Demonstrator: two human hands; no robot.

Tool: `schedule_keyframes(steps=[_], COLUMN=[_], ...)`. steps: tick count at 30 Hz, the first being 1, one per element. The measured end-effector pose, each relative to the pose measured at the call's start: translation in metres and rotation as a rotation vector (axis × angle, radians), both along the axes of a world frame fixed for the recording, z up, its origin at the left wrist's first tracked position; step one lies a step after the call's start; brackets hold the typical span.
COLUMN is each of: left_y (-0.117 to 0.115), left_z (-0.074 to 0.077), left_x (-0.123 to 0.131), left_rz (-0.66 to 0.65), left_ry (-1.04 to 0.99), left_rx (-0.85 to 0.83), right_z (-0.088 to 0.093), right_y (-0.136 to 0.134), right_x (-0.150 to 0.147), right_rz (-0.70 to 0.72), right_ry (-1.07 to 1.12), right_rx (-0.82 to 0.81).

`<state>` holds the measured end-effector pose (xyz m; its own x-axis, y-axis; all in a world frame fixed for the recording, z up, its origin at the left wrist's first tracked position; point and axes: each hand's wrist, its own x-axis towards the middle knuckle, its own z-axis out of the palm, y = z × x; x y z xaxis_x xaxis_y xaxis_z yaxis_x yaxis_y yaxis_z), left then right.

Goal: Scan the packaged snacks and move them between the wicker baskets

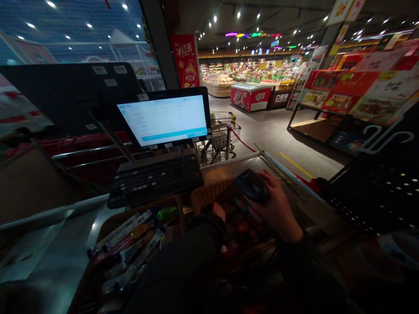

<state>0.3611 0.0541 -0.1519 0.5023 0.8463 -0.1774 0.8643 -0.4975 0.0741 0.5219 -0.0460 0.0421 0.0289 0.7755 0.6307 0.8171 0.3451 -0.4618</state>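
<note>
My right hand (278, 205) is wrapped round a dark handheld barcode scanner (251, 185), held above a wicker basket (203, 196). Small packaged items (242, 224) lie in that basket, too dark to name. My left hand (218, 211) reaches across into the same basket, near its left side; its fingers are mostly lost in shadow, so what they touch is unclear. Another wicker basket (178, 209) to the left holds several long tube-like packages (126, 229) and a green item (167, 213).
A lit checkout screen (163, 120) stands behind a black keyboard (153, 176). Left of it, a second monitor (68, 98) faces away. Beyond the counter are a shopping cart (222, 131) and a red chest freezer (250, 97). Boxed goods (350, 93) fill a rack at right.
</note>
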Motion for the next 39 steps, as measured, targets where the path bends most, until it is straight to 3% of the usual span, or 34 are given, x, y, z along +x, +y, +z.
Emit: schedule_keyframes(steps=[3,7,13,19,23,26,29,33,39], left_y=[0.002,0.007,0.025,0.032,0.031,0.031,0.031,0.030,0.019], left_z=[0.005,0.023,0.072,0.120,0.149,0.180,0.216,0.257,0.293], left_x=[0.000,0.001,-0.007,-0.031,-0.058,-0.088,-0.119,-0.151,-0.189], left_rz=[0.051,0.042,-0.056,-0.253,-0.353,-0.393,-0.345,-0.240,-0.123], left_ry=[0.145,0.216,0.162,-0.012,-0.098,-0.195,-0.333,-0.483,-0.570], left_rx=[-0.023,-0.031,-0.021,0.102,0.182,0.319,0.449,0.575,0.782], right_z=[-0.002,-0.003,-0.003,0.004,0.008,0.010,0.018,0.042,0.078], right_y=[0.000,-0.002,-0.003,-0.002,-0.005,-0.008,-0.007,-0.005,-0.010], right_x=[0.002,0.004,0.006,-0.002,-0.010,-0.017,-0.028,-0.050,-0.091], right_rz=[-0.004,-0.019,-0.033,-0.048,-0.017,-0.010,0.028,0.104,0.196], right_ry=[0.004,0.020,0.026,0.001,-0.010,-0.013,-0.043,-0.071,-0.081], right_rx=[-0.017,-0.008,0.017,-0.001,0.020,0.029,0.044,0.111,0.200])
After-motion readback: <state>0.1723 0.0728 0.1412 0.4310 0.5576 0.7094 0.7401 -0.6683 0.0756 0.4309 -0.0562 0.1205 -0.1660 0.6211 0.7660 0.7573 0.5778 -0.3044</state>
